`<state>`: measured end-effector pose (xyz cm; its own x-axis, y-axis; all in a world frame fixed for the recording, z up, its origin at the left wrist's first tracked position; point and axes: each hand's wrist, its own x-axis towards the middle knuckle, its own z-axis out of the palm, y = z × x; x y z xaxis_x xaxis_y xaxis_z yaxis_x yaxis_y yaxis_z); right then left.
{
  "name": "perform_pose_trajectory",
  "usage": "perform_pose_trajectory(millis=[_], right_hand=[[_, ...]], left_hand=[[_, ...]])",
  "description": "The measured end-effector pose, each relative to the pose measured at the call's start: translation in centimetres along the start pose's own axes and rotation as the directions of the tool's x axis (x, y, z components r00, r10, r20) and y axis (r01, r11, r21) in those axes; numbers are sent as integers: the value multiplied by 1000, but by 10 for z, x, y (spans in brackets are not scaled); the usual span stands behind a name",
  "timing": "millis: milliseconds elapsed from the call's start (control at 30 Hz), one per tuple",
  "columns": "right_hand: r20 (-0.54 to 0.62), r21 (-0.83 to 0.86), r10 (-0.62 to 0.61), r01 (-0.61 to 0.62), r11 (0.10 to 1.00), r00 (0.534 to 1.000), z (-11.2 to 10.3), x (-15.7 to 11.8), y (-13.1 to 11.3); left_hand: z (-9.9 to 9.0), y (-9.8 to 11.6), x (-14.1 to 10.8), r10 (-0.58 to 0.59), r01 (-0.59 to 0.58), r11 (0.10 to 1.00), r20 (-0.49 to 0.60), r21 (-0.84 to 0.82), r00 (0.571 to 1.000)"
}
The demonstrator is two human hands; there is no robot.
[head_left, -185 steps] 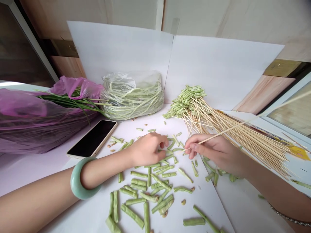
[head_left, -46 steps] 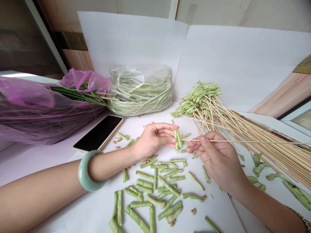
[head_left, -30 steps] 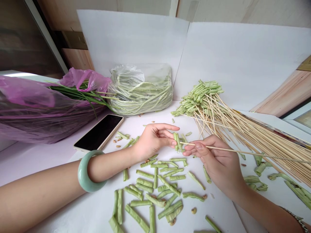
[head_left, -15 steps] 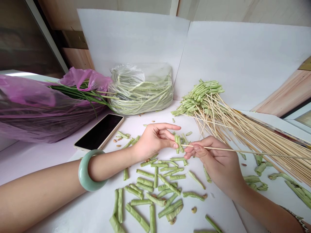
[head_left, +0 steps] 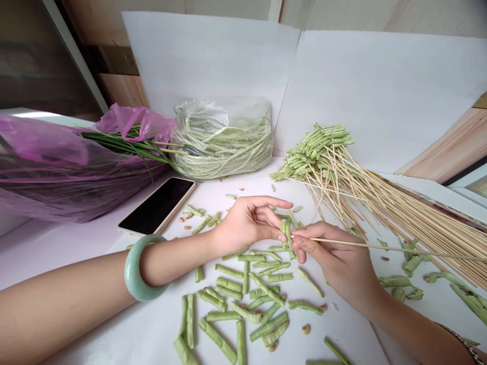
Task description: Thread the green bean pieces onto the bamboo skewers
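Note:
Between the thumb and fingers of my left hand (head_left: 254,220) are short cut pieces of green bean (head_left: 285,230), held upright side by side; its index finger stretches out above them. My right hand (head_left: 337,258) pinches a thin wooden skewer (head_left: 380,246) close to its tip, which meets the bean pieces. The skewer's long end runs off to the right. Whether the tip passes fully through the beans is hidden by my fingers. Under and in front of both hands, several loose cut bean pieces (head_left: 228,288) lie scattered on the white surface.
Skewers (head_left: 403,218) with threaded beans (head_left: 323,144) are piled at the back right. A clear bag of long beans (head_left: 224,147) stands at the back, beside a purple bag (head_left: 76,177) with green stalks. A phone (head_left: 155,205) lies at left. Bean scraps (head_left: 403,284) lie at right.
My right hand has slid its grip toward the skewer's tip, closer to the beans and my left hand. Both hands now sit slightly lower, and the view has shifted a little.

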<state>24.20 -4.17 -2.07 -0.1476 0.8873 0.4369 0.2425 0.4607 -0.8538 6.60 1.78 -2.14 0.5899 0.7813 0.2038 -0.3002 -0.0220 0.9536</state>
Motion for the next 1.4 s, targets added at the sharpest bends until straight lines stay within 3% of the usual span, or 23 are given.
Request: perform_pose_trajectory(millis=[167,467,533,633,700,867,933,1000,1067,1133,1267,1333,1400], right_hand=[[3,68,74,-74,995,997,-4,2,-4],[-95,166,184,-167,972,978,-18,12,-15],[-151,184,196,-167,969,969,-19,15,-18],[-232,235,205,-150,960,951,-19,17,-20],[-253,255,213,-148,956,944,-20,17,-18],[-232,174,216,-178,969,949,-22,12,-10],[-216,161,210,-177,971,954,-22,11,-8],[-213,164,206,-172,971,955,-22,10,-8],[-209,162,206,-174,971,956,-22,9,-8],[-199,143,200,-174,974,959,-22,8,-7],[-183,85,178,-165,983,967,-21,6,-4],[-181,72,167,-157,985,969,-21,6,-3],[-164,71,162,-152,986,973,-21,6,-4]], left_hand=[[2,4,0,43,-43,998,21,44,999],[-3,15,3,75,-80,993,56,86,996],[-4,24,6,49,-50,993,12,111,999],[-6,43,11,-64,90,981,-151,172,987],[-6,57,12,-111,152,965,-189,215,976],[-8,88,10,32,13,963,-164,268,986],[-11,101,7,94,-40,922,-120,386,988],[-17,117,3,66,-36,808,-29,588,997],[-22,132,-4,-126,43,614,44,788,991],[-25,143,-14,-341,94,367,40,925,939],[-26,142,-42,-458,110,-133,-159,985,875],[-27,133,-60,-449,93,-315,-234,945,862],[-30,121,-77,-404,100,-427,-289,899,868]])
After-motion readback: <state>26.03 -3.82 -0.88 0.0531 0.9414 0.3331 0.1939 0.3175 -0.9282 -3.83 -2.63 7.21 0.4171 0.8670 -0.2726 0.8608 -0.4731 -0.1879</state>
